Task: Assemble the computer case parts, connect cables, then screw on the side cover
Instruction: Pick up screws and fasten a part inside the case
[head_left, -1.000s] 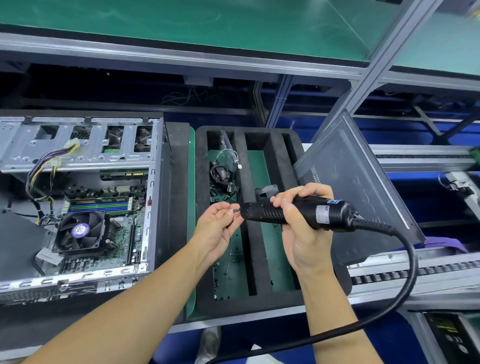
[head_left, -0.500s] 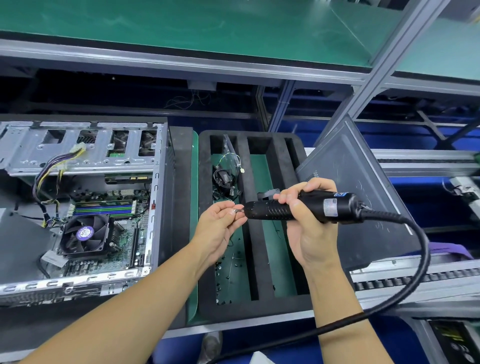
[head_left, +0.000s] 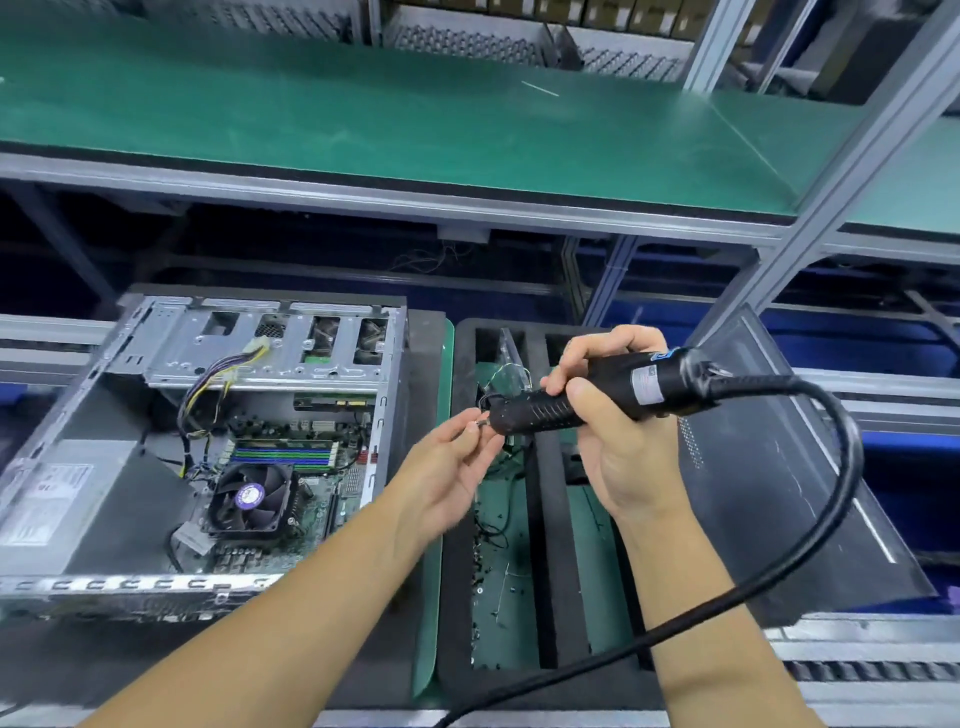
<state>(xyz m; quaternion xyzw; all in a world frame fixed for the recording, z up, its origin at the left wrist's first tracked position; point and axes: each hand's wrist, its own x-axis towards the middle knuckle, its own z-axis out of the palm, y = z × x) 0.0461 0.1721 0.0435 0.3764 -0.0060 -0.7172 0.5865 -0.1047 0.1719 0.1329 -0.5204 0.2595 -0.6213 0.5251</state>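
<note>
Fingers of my left hand (head_left: 447, 467) and my right hand (head_left: 618, 447) are both occupied, held up close together over the surface (head_left: 156, 665). Well to the left of my left fingers lies the computer case (head_left: 130, 519), on its side with its open face up. Inside it, a bundle of coloured wires (head_left: 208, 384) curves down from the metal bay, and a black fan (head_left: 253, 499) sits on the board nearer my left wrist.

My left thumb and forefinger are pinched narrow on a small silver screw (head_left: 477, 423), holding it at the tip of the screwdriver (head_left: 540, 413). My right fingers are curled round the middle of the black screwdriver, which lies roughly level with its tip pointing left, toward my left fingers.

Below both hands sits a black foam tray (head_left: 550, 545) with long slots; small loose bits lie on the green floor of the slots, too small to tell apart. From the end of the screwdriver beyond my right fingers, a thick black cord (head_left: 847, 467) loops right, then down and back across my right forearm.

Right of my right fingers, the dark side cover (head_left: 769, 493) stands tilted beside the tray. Beyond my fingers, higher up, runs a green shelf (head_left: 415, 114).
</note>
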